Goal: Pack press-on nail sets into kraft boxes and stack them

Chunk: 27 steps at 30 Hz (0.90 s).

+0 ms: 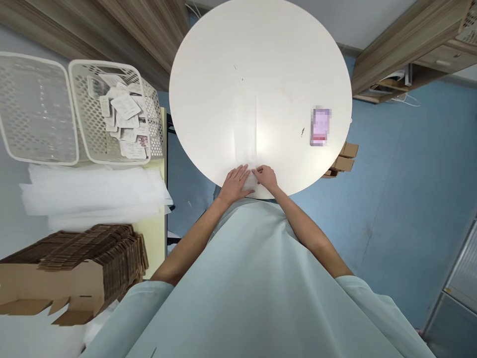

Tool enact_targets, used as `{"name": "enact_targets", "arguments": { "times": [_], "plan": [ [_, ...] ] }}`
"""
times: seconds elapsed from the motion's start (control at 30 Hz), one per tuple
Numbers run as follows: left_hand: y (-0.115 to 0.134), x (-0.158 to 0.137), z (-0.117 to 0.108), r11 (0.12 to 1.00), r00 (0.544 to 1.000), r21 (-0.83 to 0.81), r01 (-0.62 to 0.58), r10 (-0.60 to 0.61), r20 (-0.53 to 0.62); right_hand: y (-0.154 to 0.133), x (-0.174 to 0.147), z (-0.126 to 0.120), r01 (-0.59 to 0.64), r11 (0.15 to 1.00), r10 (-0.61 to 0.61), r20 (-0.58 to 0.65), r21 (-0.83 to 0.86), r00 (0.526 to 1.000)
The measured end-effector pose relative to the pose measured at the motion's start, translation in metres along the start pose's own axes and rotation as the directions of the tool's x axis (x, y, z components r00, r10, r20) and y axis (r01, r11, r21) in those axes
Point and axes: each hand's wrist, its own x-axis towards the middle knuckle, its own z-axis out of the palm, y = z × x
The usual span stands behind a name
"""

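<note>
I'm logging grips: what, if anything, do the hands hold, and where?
The right hand seems to pinch a translucent sheet at its near right edge; the left hand lies over it.

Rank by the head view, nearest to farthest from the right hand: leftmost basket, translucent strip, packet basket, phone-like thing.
1. Translucent strip, by the right hand
2. Phone-like thing, right side of table
3. Packet basket, left of the table
4. Leftmost basket, at the picture's edge

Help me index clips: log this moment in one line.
Left hand: on sheet; right hand: at sheet's right edge; sheet: on table
</note>
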Motion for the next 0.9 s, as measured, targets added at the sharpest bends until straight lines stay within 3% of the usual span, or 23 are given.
{"name": "enact_targets", "arguments": {
  "times": [0.23,0.3,0.37,0.43,0.5,0.57,0.63,0.77,0.9],
  "plan": [
    [-0.006,0.001,0.0,0.999,1.0,0.04,0.007,-0.007,0.002,0.008,0.003,-0.006,-0.058,0.994,0.049,0.096,0.093,0.994],
    [-0.008,0.002,-0.001,1.0,1.0,0.025,-0.009,0.009,0.002,0.01,-0.001,-0.01,-0.02,1.0,0.02,0.074,0.01,0.997],
    [-0.009,0.002,-0.002,1.0,1.0,0.01,-0.023,0.023,0.003,0.012,-0.008,-0.015,0.082,0.987,-0.084,-0.007,-0.139,0.996],
    [-0.01,0.001,-0.002,1.0,1.0,-0.005,-0.021,0.021,-0.004,0.015,-0.014,-0.019,0.252,0.909,-0.279,-0.034,-0.333,0.96],
    [-0.01,0.001,-0.002,1.0,1.0,-0.022,-0.008,0.008,-0.014,0.019,-0.018,-0.023,0.442,0.75,-0.463,0.086,-0.493,0.882],
    [-0.009,0.001,-0.002,0.999,1.0,-0.041,0.007,-0.008,-0.027,0.023,-0.019,-0.023,0.57,0.601,-0.53,0.254,-0.56,0.809],
    [-0.007,0.003,-0.003,0.998,0.999,-0.065,0.019,-0.022,-0.044,0.026,-0.018,-0.023,0.608,0.548,-0.524,0.331,-0.575,0.785],
    [-0.005,0.004,-0.006,0.986,0.993,-0.146,0.08,-0.093,-0.078,0.029,-0.015,-0.021,0.581,0.638,-0.508,0.29,-0.506,0.811],
    [-0.004,0.003,-0.01,0.944,0.961,-0.256,0.21,-0.247,-0.121,0.026,-0.012,-0.024,0.56,0.733,-0.511,0.23,-0.387,0.828]
  ]
}}
